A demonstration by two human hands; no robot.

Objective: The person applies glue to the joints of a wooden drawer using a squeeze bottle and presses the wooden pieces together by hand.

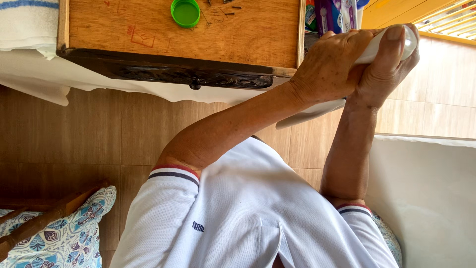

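- The left hand (329, 67) and right hand (384, 69) are both clenched around one white plastic handle (317, 110), one grip stacked against the other.
- It would be best to keep both wrists in line so the handle cannot twist.
- Just left of the grip is the wooden tabletop (238, 39) edge; a green cap (185, 12) lies farther off.
- There is open floor (74, 134) below the grip.
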